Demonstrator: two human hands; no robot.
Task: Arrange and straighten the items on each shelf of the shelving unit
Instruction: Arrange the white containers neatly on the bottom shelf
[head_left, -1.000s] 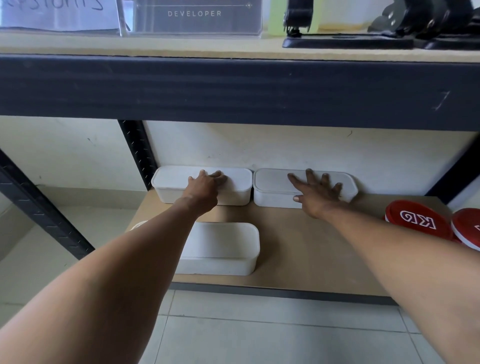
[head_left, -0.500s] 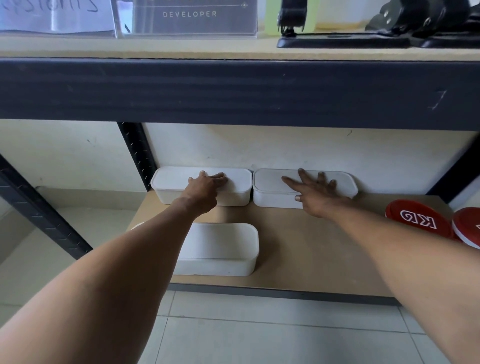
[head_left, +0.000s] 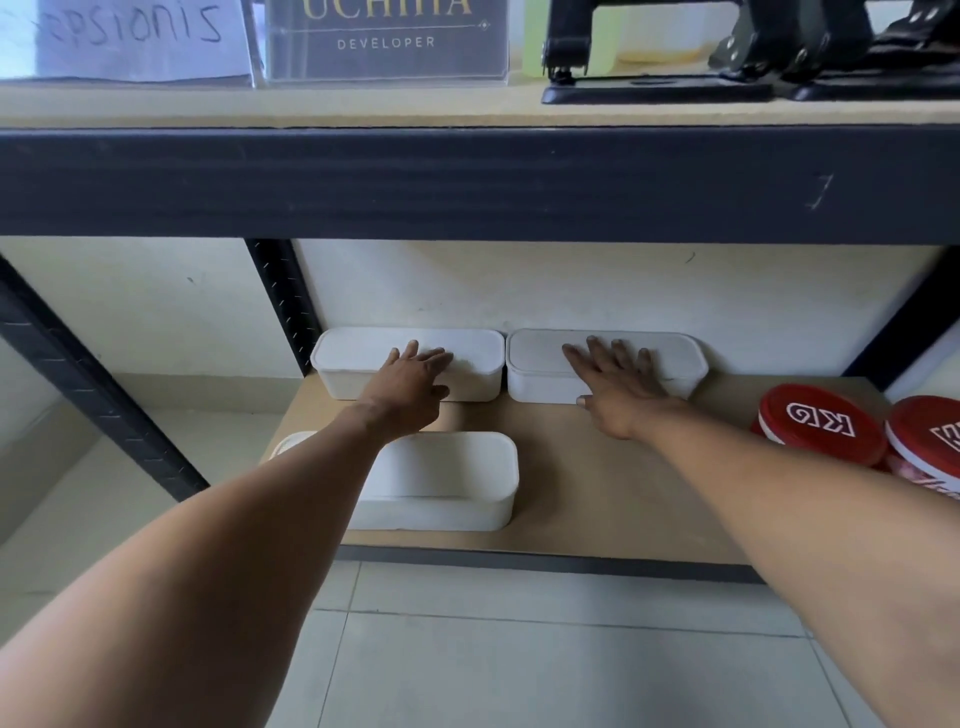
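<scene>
Bare forearms (no sleeves, no jewellery)

**Colours on the shelving unit**

The dark navy metal shelf beam crosses the view. Below it, a tan wooden shelf board carries three white plastic rectangular tubs: two at the back and one nearer the front. To the right of these tubs are two round red lids with white lettering. Above the beam stand a dark sign with gold and pale lettering, a white handwritten paper and a black metal tool. Below the board lie pale grey floor tiles.
</scene>
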